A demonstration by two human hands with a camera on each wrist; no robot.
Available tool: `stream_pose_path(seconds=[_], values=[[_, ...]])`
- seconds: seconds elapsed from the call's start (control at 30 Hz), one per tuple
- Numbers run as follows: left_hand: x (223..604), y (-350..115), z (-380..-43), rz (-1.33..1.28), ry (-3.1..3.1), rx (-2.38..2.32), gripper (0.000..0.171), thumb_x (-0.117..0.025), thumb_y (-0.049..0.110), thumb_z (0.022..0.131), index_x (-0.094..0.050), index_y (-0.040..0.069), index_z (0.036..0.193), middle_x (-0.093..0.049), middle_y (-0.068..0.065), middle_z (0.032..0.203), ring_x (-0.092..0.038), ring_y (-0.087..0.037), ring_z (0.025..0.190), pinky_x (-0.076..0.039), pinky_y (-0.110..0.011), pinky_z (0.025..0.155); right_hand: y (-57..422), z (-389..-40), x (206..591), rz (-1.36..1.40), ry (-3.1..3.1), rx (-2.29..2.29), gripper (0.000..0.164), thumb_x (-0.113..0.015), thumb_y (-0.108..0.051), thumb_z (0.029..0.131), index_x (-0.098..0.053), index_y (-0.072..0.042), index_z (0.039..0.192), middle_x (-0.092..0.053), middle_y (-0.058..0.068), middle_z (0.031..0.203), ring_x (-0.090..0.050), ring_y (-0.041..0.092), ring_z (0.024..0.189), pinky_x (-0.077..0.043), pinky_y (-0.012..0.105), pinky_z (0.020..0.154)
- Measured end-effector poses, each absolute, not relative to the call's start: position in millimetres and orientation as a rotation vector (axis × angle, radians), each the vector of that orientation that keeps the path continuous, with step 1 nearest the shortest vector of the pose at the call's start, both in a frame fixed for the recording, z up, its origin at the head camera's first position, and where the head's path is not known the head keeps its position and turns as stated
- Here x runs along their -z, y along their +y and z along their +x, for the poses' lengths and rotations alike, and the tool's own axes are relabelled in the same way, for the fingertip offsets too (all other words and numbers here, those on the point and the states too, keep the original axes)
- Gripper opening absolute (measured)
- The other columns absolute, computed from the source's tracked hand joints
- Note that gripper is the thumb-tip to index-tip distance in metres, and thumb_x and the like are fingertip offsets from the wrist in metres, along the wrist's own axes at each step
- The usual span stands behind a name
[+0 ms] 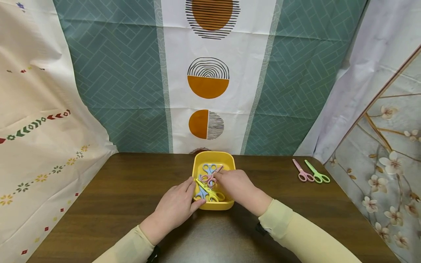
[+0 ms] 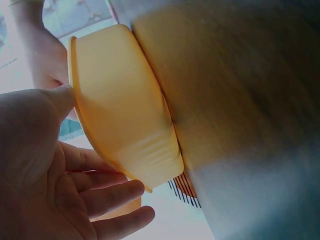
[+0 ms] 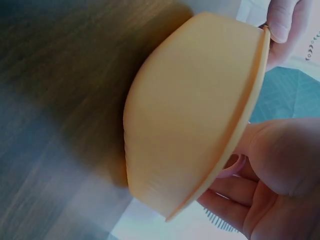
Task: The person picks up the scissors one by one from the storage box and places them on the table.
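Note:
A yellow bin [image 1: 213,206] holds several pairs of small scissors. Pink scissors [image 1: 205,178] lie uppermost at its middle, and my right hand [image 1: 237,186] reaches over the right rim and pinches them. In the right wrist view a pink handle loop [image 3: 234,167] shows by the fingers, partly behind the rim. Yellow scissors [image 1: 210,193] lie across the near part, over blue ones [image 1: 200,193]; more blue handles [image 1: 209,168] show at the far end. My left hand [image 1: 175,202] rests against the bin's near left corner, thumb at the near rim and fairly straight fingers along the left side.
On the brown table [image 1: 148,171], a second pair of pink scissors [image 1: 302,172] and a pair of green scissors [image 1: 317,173] lie side by side at the far right. Patterned cloth [image 1: 125,73] hangs behind the table and along both sides.

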State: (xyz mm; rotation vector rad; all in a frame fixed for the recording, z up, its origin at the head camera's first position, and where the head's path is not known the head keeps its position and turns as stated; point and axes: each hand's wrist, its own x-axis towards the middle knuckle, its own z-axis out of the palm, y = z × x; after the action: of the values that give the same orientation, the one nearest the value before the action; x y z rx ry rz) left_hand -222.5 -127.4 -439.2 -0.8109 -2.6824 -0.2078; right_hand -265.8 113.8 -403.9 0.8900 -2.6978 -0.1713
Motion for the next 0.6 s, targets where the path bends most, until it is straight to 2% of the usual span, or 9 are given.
stream_pose_path(seconds=[0.1, 0.4, 0.6], values=[[439.1, -127.5, -222.4, -0.810, -2.680, 0.213, 0.075, -0.070, 0.054, 0.107, -0.062, -0.009, 0.147, -0.061, -0.027, 0.153, -0.069, -0.039, 0.130, -0.057, -0.053, 0.105, 118.0, -266.0, 402.1, 0.876, -2.654, 0.187, 0.020, -0.085, -0.015, 0.100, -0.080, -0.018, 0.120, -0.080, -0.002, 0.099, -0.065, 0.015, 0.069, -0.062, 0.035, 0.067], [439.9, -127.7, -222.5, -0.811, -2.673, 0.219, 0.075, -0.070, 0.054, 0.107, -0.062, -0.009, 0.147, -0.061, -0.027, 0.152, -0.069, -0.039, 0.131, -0.057, -0.053, 0.105, 127.8, -264.5, 396.7, 0.842, -2.578, 0.121, 0.008, -0.083, -0.028, 0.101, -0.081, -0.022, 0.107, -0.076, -0.005, 0.081, -0.065, 0.019, 0.063, -0.058, 0.038, 0.058], [440.0, -127.9, -222.9, -0.812, -2.671, 0.217, 0.075, -0.070, 0.054, 0.107, -0.062, -0.008, 0.147, -0.061, -0.027, 0.153, -0.069, -0.039, 0.131, -0.058, -0.053, 0.105, 131.9, -264.3, 394.4, 0.810, -2.568, 0.107, 0.011, -0.079, -0.033, 0.103, -0.080, -0.022, 0.102, -0.075, -0.004, 0.078, -0.065, 0.018, 0.062, -0.059, 0.037, 0.059]])
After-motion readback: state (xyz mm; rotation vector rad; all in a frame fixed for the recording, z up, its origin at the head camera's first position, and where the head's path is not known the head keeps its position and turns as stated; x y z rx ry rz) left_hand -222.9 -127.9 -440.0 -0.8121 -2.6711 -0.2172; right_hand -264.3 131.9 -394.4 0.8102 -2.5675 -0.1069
